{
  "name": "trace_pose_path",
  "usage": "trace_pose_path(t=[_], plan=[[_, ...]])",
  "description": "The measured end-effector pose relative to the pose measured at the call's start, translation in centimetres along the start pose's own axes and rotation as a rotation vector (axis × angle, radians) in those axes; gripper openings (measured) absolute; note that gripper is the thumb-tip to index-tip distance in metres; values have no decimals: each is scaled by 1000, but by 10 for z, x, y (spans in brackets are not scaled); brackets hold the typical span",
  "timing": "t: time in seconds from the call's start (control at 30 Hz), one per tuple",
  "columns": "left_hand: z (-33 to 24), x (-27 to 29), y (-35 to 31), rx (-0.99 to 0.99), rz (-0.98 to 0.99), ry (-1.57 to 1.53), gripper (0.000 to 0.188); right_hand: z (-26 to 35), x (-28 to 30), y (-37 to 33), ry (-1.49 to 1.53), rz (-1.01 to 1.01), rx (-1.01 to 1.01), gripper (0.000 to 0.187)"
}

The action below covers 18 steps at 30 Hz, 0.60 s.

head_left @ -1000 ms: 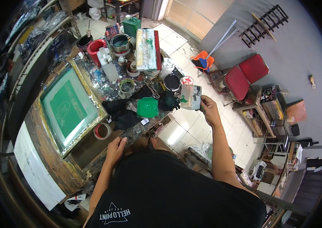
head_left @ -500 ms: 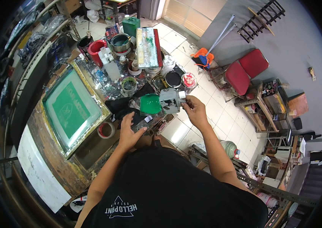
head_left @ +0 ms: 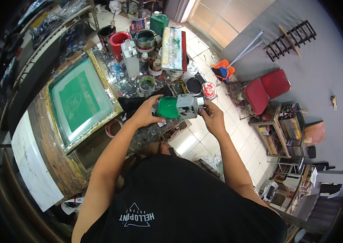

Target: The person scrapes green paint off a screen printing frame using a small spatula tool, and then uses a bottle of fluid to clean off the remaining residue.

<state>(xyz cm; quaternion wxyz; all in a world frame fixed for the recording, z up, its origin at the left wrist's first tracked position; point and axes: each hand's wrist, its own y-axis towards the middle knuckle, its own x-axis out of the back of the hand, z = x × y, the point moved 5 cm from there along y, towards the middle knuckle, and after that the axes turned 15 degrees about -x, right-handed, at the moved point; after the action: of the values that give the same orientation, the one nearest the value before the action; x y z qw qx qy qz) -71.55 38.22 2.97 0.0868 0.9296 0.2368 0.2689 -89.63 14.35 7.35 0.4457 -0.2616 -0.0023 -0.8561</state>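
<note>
Right fingers (head_left: 206, 116) pinch my grey boxy plastic bottle (head_left: 186, 107); nine-o'clock left fingers (head_left: 157, 119) grip a squarish green-coated tub (head_left: 167, 116), best held level.

Green-filled tub (head_left: 168, 116); grey bottle (head_left: 186, 107) beside

Green paste (head_left: 167, 107) looks glossy, the bottle (head_left: 186, 106) smeared plastic, the tabletop (head_left: 59, 162) rough wood.

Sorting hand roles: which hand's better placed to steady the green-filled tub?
Probably left: the left hand sits at the left end of the green-filled tub, while the right hand holds the grey container.
</note>
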Motion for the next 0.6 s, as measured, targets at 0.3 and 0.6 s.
trace_pose_path(t=[0.3,0.6], plan=[[12,-4,-1,20,-18,-62,97,16,-4,8,106,62,-26,23],[22,-4,-5,-2,-58,-10,97,26,-14,11,100,204,-82,25]])
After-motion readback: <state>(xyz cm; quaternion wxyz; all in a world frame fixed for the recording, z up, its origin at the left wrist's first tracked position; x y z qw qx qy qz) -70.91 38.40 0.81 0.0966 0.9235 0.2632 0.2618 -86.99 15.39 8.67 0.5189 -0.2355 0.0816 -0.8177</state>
